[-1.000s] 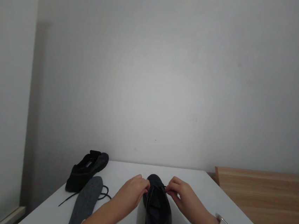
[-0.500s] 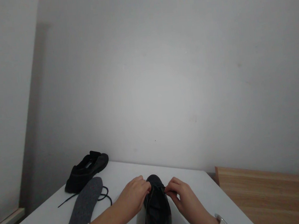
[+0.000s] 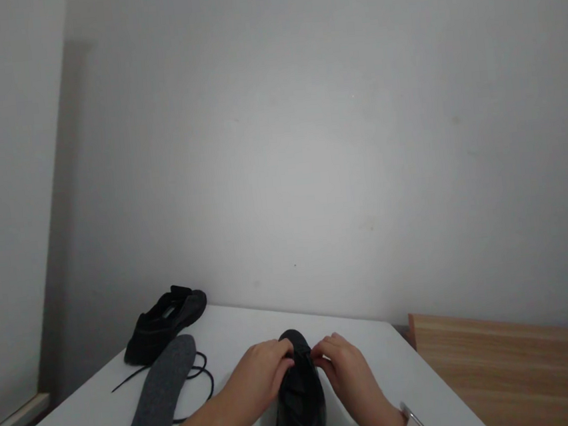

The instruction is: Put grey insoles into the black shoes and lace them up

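A black shoe [image 3: 303, 412] stands on the white table in front of me, its toe pointing away. My left hand [image 3: 266, 370] is closed at the left side of its lacing area, thumb and fingers pinched on the shoe's upper. On the opposite side, my right hand [image 3: 343, 371] pinches the right edge of the same opening. Whether a bit of lace is between the fingertips is too dark to make out. To the left lies a grey insole [image 3: 163, 392], with a loose black shoelace [image 3: 205, 374] partly under it.
A second black shoe [image 3: 167, 326] sits at the table's far left corner, near the wall. The white table [image 3: 239, 321] meets the grey wall [image 3: 280, 173] at the back. Beyond its right edge is a wooden board [image 3: 520, 368].
My left hand has shifted slightly right, over the shoe's lacing area. My right hand stays at the right edge, its fingers slightly turned. The view has moved a little.
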Action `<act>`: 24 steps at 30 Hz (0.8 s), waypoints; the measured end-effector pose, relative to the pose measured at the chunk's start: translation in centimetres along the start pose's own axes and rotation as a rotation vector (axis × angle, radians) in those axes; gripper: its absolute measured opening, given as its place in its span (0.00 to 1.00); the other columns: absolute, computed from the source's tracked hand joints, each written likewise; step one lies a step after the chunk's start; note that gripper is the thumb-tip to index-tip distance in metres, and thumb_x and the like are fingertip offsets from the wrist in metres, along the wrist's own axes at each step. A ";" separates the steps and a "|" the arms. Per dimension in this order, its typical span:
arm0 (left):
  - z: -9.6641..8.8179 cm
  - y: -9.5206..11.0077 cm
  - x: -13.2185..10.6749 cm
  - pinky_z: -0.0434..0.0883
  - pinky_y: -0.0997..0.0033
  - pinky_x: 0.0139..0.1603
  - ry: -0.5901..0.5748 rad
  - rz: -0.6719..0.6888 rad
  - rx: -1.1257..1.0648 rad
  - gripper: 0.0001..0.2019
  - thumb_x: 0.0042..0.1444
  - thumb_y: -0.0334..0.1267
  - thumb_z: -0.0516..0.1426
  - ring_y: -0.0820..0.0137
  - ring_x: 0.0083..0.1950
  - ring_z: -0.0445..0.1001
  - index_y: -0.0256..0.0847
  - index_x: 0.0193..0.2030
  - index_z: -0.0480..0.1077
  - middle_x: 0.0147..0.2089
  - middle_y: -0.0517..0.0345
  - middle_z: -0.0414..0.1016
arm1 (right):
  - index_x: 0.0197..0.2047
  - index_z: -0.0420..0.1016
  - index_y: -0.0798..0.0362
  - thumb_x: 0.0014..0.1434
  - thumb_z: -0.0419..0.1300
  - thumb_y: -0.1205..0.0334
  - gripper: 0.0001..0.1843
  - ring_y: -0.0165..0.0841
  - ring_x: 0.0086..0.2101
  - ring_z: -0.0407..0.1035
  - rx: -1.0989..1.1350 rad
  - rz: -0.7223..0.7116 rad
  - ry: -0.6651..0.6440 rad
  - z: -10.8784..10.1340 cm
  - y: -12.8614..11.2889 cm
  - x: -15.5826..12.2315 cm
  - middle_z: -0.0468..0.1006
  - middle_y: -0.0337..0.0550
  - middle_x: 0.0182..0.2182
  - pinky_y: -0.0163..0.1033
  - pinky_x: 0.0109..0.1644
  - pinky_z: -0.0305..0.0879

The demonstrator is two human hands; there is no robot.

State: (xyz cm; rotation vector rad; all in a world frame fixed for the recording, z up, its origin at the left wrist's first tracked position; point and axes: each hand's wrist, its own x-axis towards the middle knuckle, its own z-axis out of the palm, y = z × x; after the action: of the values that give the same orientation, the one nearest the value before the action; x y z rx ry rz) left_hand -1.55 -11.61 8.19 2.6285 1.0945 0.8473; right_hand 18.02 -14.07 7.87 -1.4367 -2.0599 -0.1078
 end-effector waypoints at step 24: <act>-0.1 3.2 2.5 0.68 0.54 0.47 -0.101 -0.141 0.269 0.13 0.51 0.20 0.50 0.52 0.47 0.73 0.31 0.36 0.74 0.43 0.36 0.74 | 0.37 0.76 0.54 0.54 0.49 0.77 0.16 0.38 0.34 0.73 -0.272 -0.016 -0.207 -0.3 -4.0 1.1 0.75 0.52 0.39 0.38 0.36 0.65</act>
State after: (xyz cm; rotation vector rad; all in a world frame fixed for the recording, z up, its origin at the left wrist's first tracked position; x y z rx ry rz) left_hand 1.70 -12.17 10.49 2.7263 1.4348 0.5674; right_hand 14.40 -14.94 9.78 -1.6535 -2.2943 -0.2651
